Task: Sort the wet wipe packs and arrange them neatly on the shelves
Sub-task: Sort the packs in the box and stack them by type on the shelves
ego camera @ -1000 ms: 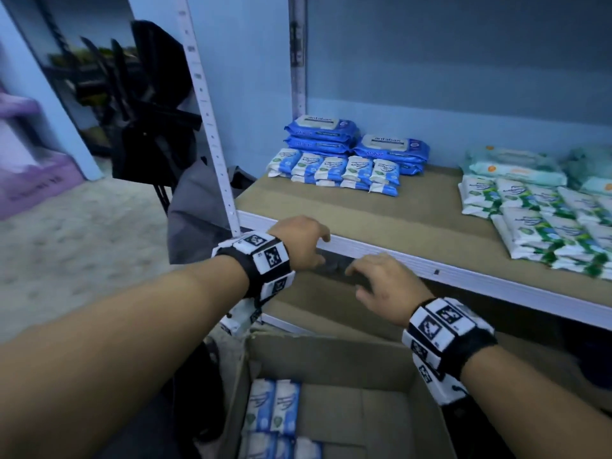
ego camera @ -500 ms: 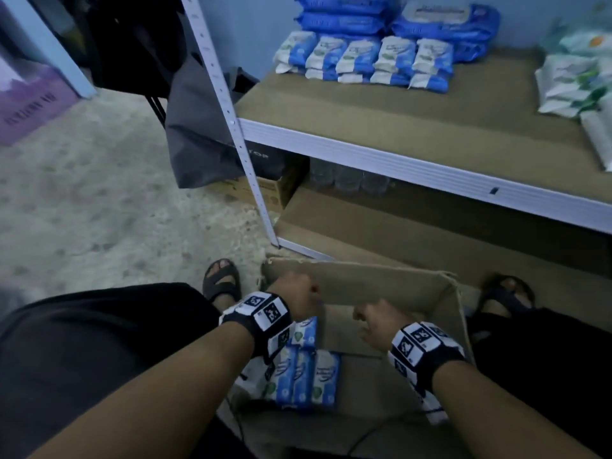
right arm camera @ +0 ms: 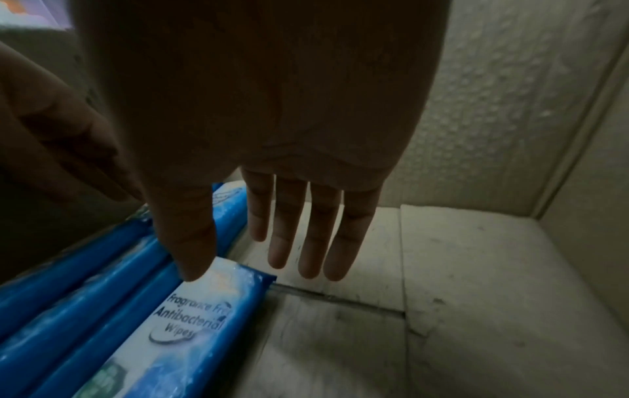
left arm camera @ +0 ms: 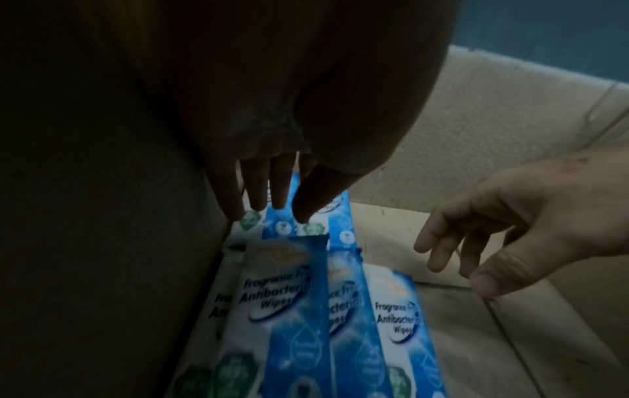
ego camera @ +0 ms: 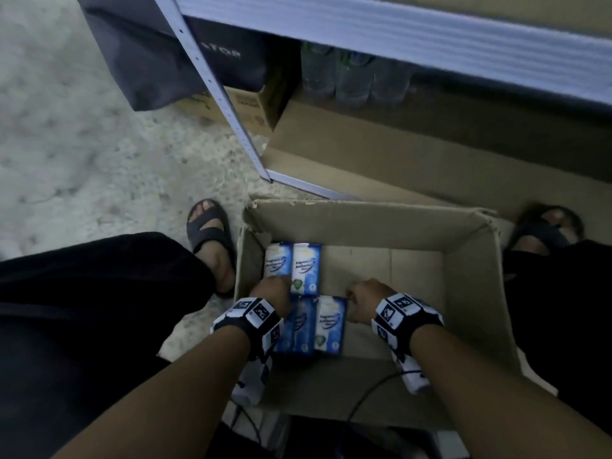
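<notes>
Several packs [ego camera: 306,271] lie at the left of the box [ego camera: 470,270] below the shelf [ego camera: 397,31]. Both hands reach in: left hand [ego camera: 273,291] and right hand [ego camera: 366,298], fingers straight, apparently nothing gripped. Next: grasp packs, lift to shelf.

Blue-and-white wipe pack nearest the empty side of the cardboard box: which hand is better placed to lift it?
Right. The right hand has its thumb at that blue-and-white wipe pack's top corner, while the left hand reaches toward packs along the cardboard box's left wall.
</notes>
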